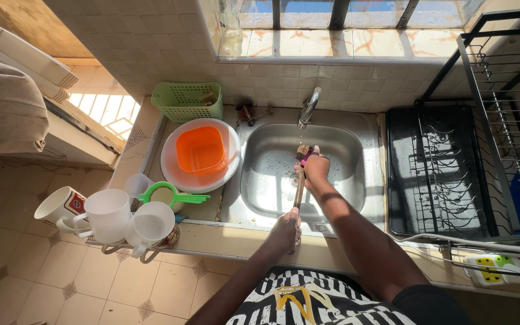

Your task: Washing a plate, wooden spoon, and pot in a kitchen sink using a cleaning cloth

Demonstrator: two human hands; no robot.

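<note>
The left hand [285, 232] is gripping the wooden spoon [300, 183] by its handle over the sink [260, 180], while the right hand [315, 168] is closing around a pink scrubber [304, 157] at the spoon's head. Wet grip could be slipping, so the spoon might drop into the basin just below, or water might be splashing toward the power strip [501, 268] off beside the right elbow.

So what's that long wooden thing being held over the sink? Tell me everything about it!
It looks like a wooden spoon, long, thin and brown. Its handle points toward the person, and the left hand grips that near end. Its broader head sits at the far end, under the tap and above the steel sink. The right hand wraps around the head, pressing something pink or purple against it, perhaps a scrubber. The spoon lies almost level, and whether it is wet cannot be told.
</note>
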